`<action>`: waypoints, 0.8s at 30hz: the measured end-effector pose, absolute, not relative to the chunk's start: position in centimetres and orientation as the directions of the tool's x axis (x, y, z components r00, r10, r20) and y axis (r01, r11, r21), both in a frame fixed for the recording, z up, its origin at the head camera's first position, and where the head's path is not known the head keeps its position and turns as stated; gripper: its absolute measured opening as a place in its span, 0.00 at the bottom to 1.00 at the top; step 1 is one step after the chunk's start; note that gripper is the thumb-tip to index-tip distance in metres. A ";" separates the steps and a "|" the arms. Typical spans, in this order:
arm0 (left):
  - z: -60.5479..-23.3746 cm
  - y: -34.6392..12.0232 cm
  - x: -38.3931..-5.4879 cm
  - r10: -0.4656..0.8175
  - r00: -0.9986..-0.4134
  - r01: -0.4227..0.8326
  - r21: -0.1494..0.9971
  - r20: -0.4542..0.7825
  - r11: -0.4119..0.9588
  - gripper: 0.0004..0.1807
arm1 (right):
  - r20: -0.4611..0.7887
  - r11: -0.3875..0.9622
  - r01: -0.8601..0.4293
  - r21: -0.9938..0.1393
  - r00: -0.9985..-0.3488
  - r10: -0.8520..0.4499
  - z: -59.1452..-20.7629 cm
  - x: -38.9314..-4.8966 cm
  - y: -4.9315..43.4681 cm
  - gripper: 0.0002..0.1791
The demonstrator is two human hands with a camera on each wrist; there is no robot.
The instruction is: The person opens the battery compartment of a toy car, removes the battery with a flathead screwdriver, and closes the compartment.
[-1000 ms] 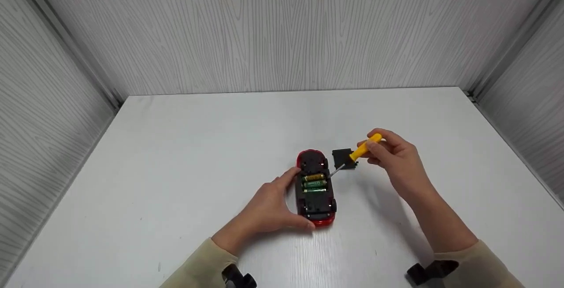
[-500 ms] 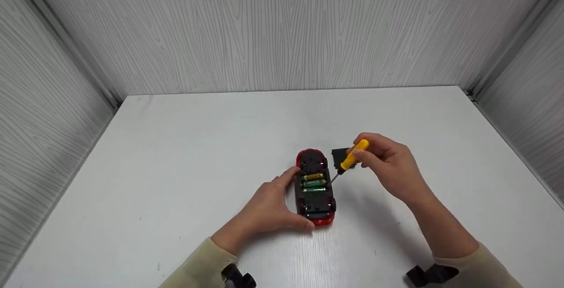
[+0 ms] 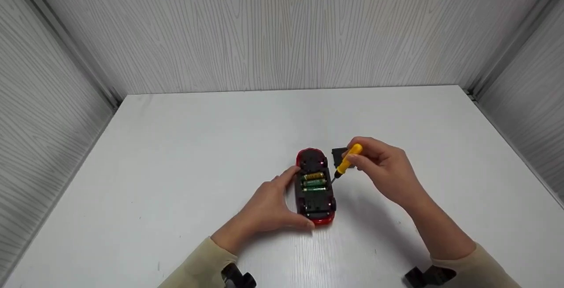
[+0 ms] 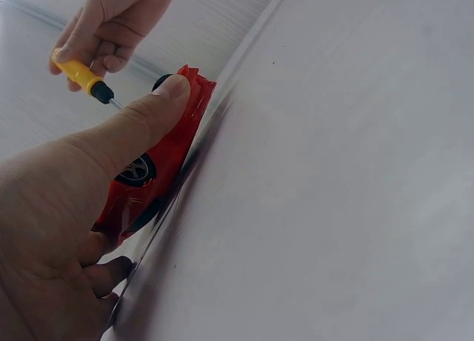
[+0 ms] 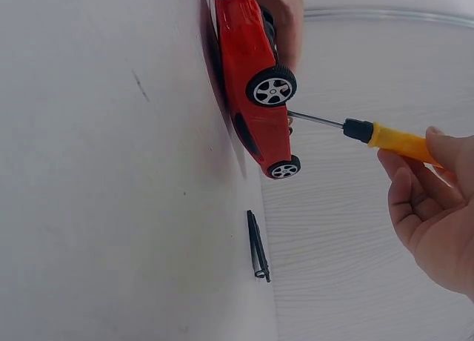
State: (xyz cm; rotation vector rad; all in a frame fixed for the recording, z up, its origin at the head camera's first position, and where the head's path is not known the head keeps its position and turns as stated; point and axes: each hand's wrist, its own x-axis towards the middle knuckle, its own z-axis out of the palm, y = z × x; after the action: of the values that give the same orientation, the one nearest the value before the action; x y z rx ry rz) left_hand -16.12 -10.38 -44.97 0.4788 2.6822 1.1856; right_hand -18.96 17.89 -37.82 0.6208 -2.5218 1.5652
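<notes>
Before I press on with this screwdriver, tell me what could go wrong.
The screwdriver has its tip close to the exposed batteries; a slip could scratch one. The upturned car is steadied by just the left grip, so a hard push might shift it. The black cover lies loose beside the car and could get knocked away.

Plain beige cloth on left sleeve (image 3: 198, 267) and right sleeve (image 3: 480, 267). Cuffs (image 3: 224, 252) smooth-edged, ending partway along bare forearms (image 3: 440, 226). Left hand (image 3: 266, 206) and right hand (image 3: 387, 171) bare too. Left gadget (image 3: 232, 275) black, blocky, with stubby end, near cuff; right gadget (image 3: 438, 275) likewise black, blocky. Fine detail too dark to tell.
</notes>
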 end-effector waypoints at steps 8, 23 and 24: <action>-44.8 -10.2 -16.0 0.352 -0.935 0.212 0.738 -0.037 0.641 0.75 | 0.300 0.391 -0.401 -0.829 -0.907 -0.295 -37.6 -18.5 17.7 0.07; -44.7 -10.1 -15.8 0.345 -0.938 0.212 0.736 -0.031 0.643 0.74 | 0.342 0.407 -0.459 -0.790 -0.880 -0.329 -38.1 -18.1 17.0 0.11; -44.6 -10.2 -15.8 0.345 -0.938 0.212 0.737 -0.031 0.642 0.74 | 0.342 0.409 -0.461 -0.788 -0.879 -0.332 -38.1 -18.1 17.0 0.10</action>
State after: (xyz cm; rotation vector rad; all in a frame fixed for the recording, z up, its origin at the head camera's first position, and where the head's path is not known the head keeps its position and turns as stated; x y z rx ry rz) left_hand -15.84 -10.16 -44.65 0.4599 2.6914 1.1744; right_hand -18.10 16.99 -38.08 0.7146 -2.5243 1.4762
